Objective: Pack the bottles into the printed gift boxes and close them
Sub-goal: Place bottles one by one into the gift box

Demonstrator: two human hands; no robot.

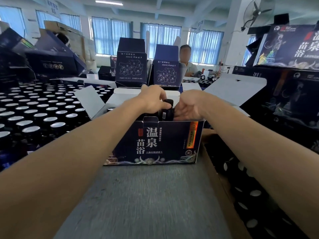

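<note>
Seen from the head, two bare forearms reach forward over a grey, finely ribbed table top (146, 195) into an open gift box (155, 140). The box is dark navy card, rectangular, printed with large white Chinese characters and silvery ornament along its base. Its flaps stand open and show plain white insides.

The left hand (153, 99) curls its fingers down around the upper part of a bottle (167, 112), a glossy black cylinder with a rounded black cap. The bottle stands upright and half sunk in the box, near the front wall. The right hand (189, 107) is cupped against the bottle's right side, palm facing it. Its fingertips are hidden behind the bottle, so whether it actually grips cannot be told.

To the left, rows of dark bottles with flat, shiny silver tops (43, 107) fill the table. Behind the box stand two tall navy cartons (131, 68), lids raised, printed with white outline maps. A seated person (187, 62) is behind them. Printed boxes are stacked on the right (290, 49).
</note>
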